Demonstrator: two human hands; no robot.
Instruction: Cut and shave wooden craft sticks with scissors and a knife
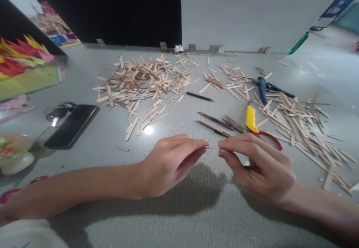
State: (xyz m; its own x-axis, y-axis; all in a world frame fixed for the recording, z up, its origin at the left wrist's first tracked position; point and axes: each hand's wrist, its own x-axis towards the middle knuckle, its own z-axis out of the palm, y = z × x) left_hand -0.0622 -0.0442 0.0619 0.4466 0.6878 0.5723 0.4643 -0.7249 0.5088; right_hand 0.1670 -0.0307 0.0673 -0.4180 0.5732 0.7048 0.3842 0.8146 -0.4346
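Wood sticks (134, 80): pale, matt, raw; thin wood sliver (212, 148) same; table (179, 210): grey, finely textured, slight sheen; phone (72, 125): glossy black; cutter (250, 119): yellow plastic, smooth.

Most of the thin wooden stick (212, 148) hidden between pinching fingers (196, 146) of both hands.
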